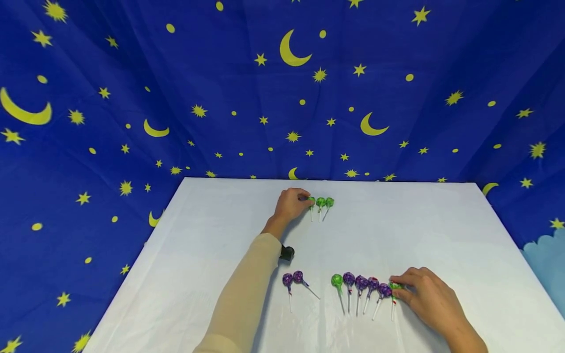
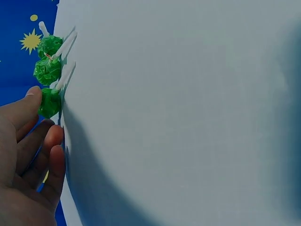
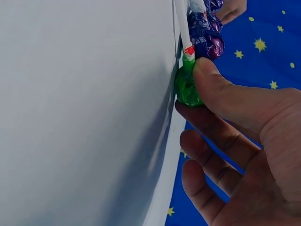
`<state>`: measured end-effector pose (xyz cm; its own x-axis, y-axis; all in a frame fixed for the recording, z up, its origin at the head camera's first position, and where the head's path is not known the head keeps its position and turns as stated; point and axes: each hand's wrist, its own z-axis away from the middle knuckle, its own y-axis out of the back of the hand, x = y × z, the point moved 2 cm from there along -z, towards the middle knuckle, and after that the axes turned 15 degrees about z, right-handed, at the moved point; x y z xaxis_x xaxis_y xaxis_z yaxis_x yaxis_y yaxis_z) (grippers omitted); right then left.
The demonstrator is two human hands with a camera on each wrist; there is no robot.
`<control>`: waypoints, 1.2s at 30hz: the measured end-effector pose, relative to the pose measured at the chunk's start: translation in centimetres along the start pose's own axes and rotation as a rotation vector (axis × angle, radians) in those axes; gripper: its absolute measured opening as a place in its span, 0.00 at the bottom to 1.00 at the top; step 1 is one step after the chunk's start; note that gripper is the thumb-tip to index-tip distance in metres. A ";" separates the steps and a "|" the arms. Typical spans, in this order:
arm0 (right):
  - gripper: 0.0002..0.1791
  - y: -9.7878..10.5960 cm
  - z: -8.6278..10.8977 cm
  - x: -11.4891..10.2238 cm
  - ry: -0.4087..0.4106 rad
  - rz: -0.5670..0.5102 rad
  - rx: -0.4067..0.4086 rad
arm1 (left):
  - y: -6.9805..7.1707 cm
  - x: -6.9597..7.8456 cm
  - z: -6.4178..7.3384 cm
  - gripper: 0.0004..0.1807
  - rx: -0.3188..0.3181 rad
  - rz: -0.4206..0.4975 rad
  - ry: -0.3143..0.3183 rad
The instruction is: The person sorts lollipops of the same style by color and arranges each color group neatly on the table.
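At left, a beige sleeve stretches over a white table toward a blue cloth printed with yellow moons and stars; a small black object shows at the sleeve's edge. Just right of the sleeve, two purple lollipops lie side by side, heads to the far edge, one stick running nearly straight toward the person, the other slanting near and right.

Beyond them, by the table's far edge, the left hand pinches the head of a green lollipop, its stick aimed at the person. Beside it lie two more green lollipops, heads also facing away, the right one's stick angled near and left.

Nearer the person, a row begins with a bright green lollipop, its stick slanting slightly right, followed by four purple lollipops, heads away, the later sticks leaning left. At the row's right end, the right hand, thumb and forefinger close together, pinches the head of the last green lollipop, its stick pointing almost straight toward the person.
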<state>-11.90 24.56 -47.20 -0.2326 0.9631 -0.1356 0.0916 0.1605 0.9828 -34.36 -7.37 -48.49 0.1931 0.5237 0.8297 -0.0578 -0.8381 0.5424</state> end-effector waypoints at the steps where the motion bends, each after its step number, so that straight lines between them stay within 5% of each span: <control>1: 0.16 0.0 0.0 0.0 -0.001 0.000 0.001 | 0.0 -0.1 0.0 0.14 0.001 0.006 0.000; 19: 0.15 0.3 0.0 -0.3 0.015 0.013 0.013 | 1.6 0.6 1.5 0.15 0.079 0.097 0.031; 26: 0.15 0.0 -0.3 -0.1 0.026 -0.032 0.026 | 2.5 1.7 2.3 0.14 0.074 0.119 -0.047; 36: 0.15 0.0 0.1 0.3 0.021 -0.057 0.021 | 1.2 4.4 6.1 0.14 -0.138 0.117 -0.168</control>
<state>-11.90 24.85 -47.23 -0.2578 0.9476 -0.1885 0.0979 0.2197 0.9706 -27.60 -7.01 -44.98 0.3370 0.3821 0.8605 -0.2207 -0.8564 0.4667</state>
